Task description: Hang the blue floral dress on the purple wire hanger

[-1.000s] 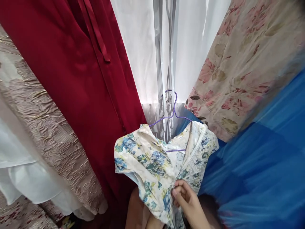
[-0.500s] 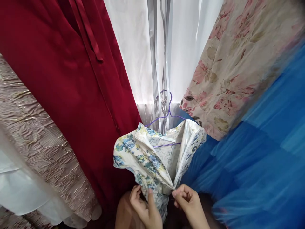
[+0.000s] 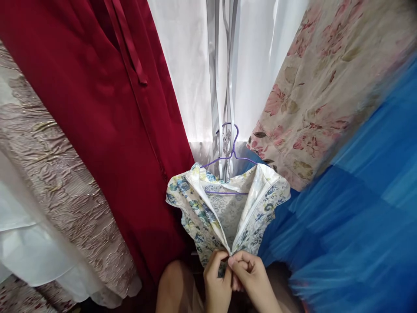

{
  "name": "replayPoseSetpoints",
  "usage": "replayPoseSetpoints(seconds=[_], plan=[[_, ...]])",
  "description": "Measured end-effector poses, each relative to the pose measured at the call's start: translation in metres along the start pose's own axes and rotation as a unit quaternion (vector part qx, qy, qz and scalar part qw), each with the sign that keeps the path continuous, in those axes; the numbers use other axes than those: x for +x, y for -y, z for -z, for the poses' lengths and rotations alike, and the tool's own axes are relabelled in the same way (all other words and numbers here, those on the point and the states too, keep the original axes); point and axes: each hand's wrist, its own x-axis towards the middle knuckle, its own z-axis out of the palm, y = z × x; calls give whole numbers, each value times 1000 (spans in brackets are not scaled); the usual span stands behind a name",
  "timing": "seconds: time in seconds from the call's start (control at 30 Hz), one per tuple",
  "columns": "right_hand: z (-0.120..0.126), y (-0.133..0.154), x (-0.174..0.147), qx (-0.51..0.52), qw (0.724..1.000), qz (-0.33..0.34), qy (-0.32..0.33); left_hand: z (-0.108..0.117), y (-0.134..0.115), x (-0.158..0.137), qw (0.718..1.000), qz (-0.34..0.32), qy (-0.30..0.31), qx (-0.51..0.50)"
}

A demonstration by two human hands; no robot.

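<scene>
A white dress [image 3: 191, 209] with a blue and yellow flower print sits on a purple wire hanger [image 3: 235, 141], its back opening spread in a V. Both hands meet at the bottom of that V. My left hand [image 3: 219, 278] pinches the fabric just left of the opening's low point. Beside it, my right hand [image 3: 249, 274] is closed with thumb and finger at the zipper [image 3: 243, 232], where the two edges come together; the pull itself is hidden by the fingers. The lower part of the dress is mostly covered by the hands.
Long garments hang all around: a dark red one [image 3: 130, 130] with a tie, a textured pinkish one [image 3: 65, 165] at left, white cloth [image 3: 182, 65] with ribbons behind, a beige floral one [image 3: 299, 95] and blue tulle [image 3: 352, 208] at right. A bare knee [image 3: 177, 282] shows below.
My left hand has moved right from the dress's side and closed on the fabric beside my right hand. The dress has shifted right and sits straighter, with both shoulders spread.
</scene>
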Motion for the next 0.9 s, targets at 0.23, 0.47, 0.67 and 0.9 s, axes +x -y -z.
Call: replayPoseSetpoints(seconds=[0.23, 0.47, 0.67, 0.9], plan=[[2, -3, 3, 80, 995, -52, 19, 3, 11, -8, 999, 16, -48, -13], [-6, 11, -2, 195, 976, -88, -37, -2, 10, -16, 999, -33, -27, -17], [-7, 73, 18, 149, 986, -5, -70, -14, 6, -22, 1000, -21, 3, -22], [-26, 163, 65, 114, 982, 131, -69, -23, 9, -26, 1000, 1, 23, -13]])
